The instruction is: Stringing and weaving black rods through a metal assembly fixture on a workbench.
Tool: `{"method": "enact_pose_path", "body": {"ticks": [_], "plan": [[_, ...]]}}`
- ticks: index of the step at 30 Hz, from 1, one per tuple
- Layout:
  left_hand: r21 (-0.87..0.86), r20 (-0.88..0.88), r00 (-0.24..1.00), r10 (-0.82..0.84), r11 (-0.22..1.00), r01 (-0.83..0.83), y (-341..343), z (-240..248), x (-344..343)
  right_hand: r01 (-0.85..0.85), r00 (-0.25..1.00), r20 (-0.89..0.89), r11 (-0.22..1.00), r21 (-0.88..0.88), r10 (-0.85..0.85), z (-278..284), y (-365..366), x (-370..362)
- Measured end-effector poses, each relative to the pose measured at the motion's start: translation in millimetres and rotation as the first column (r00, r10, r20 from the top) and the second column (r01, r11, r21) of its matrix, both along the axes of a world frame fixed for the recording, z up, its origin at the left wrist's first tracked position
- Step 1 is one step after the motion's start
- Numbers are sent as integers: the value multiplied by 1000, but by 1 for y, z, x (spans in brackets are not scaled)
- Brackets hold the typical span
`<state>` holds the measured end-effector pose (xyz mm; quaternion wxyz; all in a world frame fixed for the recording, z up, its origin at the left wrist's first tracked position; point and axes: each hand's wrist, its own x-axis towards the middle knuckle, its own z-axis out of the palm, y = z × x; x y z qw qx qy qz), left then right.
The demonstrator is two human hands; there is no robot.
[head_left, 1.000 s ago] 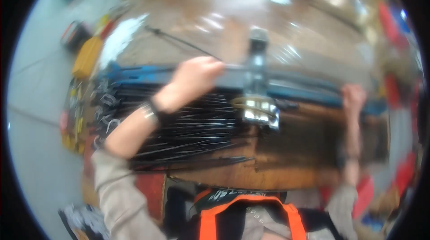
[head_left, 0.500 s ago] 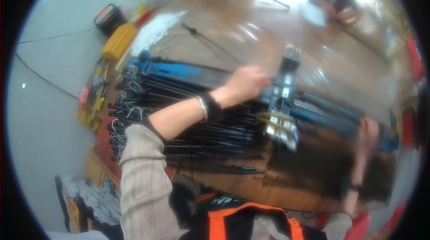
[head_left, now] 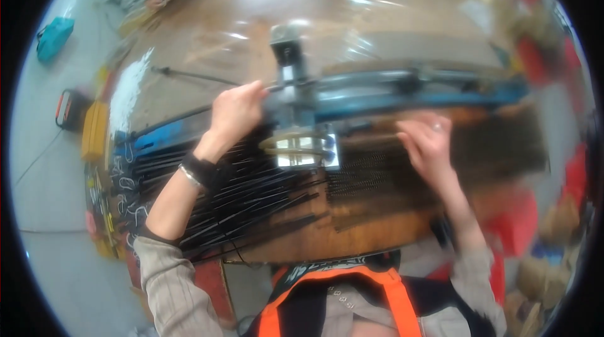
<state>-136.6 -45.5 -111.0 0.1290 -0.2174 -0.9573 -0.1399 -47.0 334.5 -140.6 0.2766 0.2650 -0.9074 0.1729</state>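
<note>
My left hand (head_left: 236,110) is closed at the left side of a metal clamp fixture (head_left: 294,88), on a thin black rod (head_left: 200,110) that runs off to the left. My right hand (head_left: 429,143) hovers over a dark bed of long coil springs (head_left: 362,170), right of the fixture. Its thumb and fingers are drawn together; whether anything small is between them cannot be made out. A blue rail (head_left: 415,101) stretches right from the fixture, blurred, with a dark tube-like length along it. Yellowish tubing (head_left: 296,143) loops over the fixture's near end.
Many black rods (head_left: 245,192) lie bundled on the table's left, white ties at their ends. A yellow box (head_left: 94,130), hand tools (head_left: 100,202) and white strips (head_left: 132,95) line the left edge. Another person's hand (head_left: 157,2) shows at the far left. A red container (head_left: 513,220) is at right.
The view has swung to the right. My right hand has left the far right end of the blue rail and come inward, nearer the fixture. My left hand remains beside the fixture, closed.
</note>
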Motion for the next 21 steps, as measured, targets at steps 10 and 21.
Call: {"method": "enact_pose_path", "body": {"ticks": [10, 21], "plan": [[-4, 49, 999, 3, 1000, -3, 2, 0, 3, -44, 988, 139, 977, -208, 74, -10, -46, -5], [-78, -232, 958, -167, 985, 152, -1, -9, -11, -17, 787, 529, 868, -497, 318, -29, -52, -20]]}}
